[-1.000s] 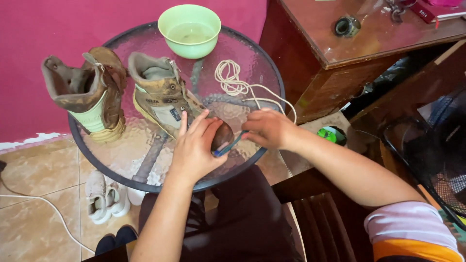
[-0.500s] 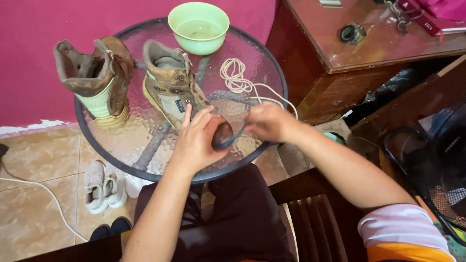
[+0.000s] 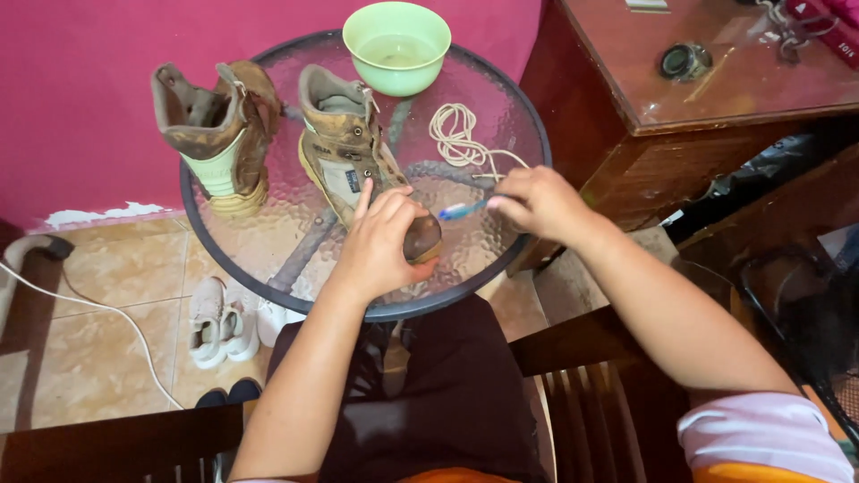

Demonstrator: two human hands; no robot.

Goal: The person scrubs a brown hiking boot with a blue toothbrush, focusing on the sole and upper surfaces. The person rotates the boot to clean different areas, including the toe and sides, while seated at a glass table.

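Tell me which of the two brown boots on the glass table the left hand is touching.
The muddy brown boot nearer the green bowl: the left hand covers its toe. The other brown boot stands apart, untouched.

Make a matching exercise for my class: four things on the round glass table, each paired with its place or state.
Things:
1. green bowl
2. toothbrush
3. white laces
4. upright boot

Places or states:
A. coiled beside the bowl
B. at the table's left edge
C. held in the right hand
D. at the table's far edge

Pairs: 1-D, 2-C, 3-A, 4-B
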